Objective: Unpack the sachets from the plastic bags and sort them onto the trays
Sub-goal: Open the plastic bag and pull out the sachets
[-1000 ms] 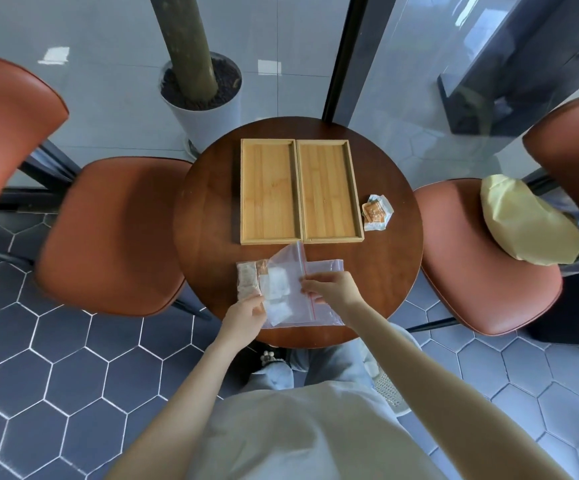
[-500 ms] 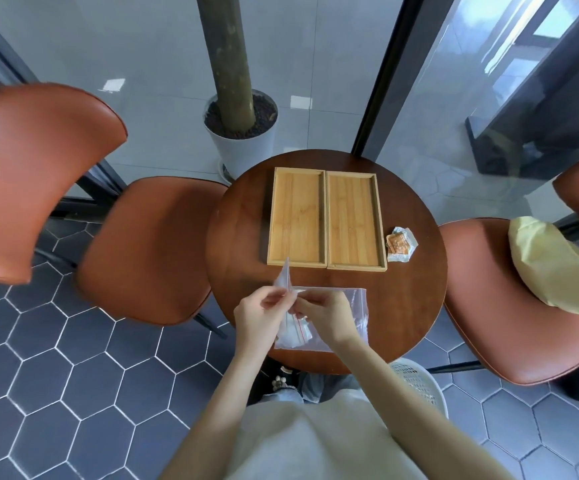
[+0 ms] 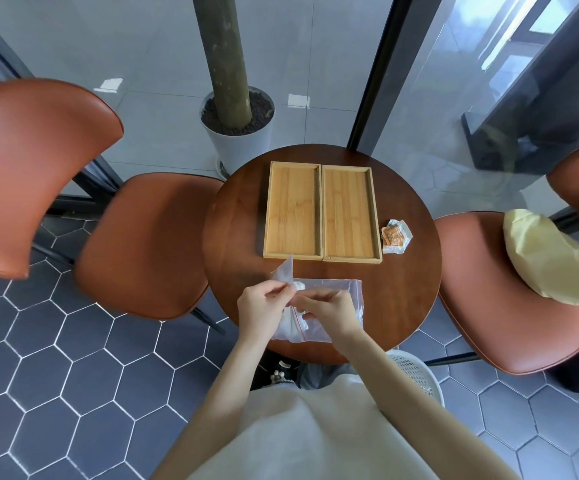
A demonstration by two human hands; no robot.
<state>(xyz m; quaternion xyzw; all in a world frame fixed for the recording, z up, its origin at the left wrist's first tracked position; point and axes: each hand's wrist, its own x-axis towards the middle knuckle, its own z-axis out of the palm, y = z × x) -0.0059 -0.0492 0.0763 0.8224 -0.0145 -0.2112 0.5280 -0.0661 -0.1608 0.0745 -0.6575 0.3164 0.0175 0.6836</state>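
Observation:
Two bamboo trays lie side by side on the round brown table [image 3: 409, 292], the left tray [image 3: 293, 213] and the right tray [image 3: 348, 213], both holding nothing. A clear zip plastic bag [image 3: 347, 289] with a red seal line lies at the table's near edge, with pale sachets showing through it. My left hand [image 3: 264, 310] and my right hand [image 3: 326, 313] both pinch the bag's mouth, fingertips nearly touching. A second clear bag corner [image 3: 284, 270] sticks up above my left hand. An orange sachet packet [image 3: 396, 236] rests right of the trays.
Brown leather chairs stand left [image 3: 142, 244] and right [image 3: 509, 299] of the table, the right one carrying a pale yellow cushion [image 3: 551, 258]. A potted tree trunk [image 3: 238, 129] stands beyond the table by glass walls. A white perforated basket [image 3: 416, 372] sits under the table's near edge.
My hands came together on the bag's mouth and lifted it; the bag that lay flat a second ago is now bunched between my fingers. The camera view shifted.

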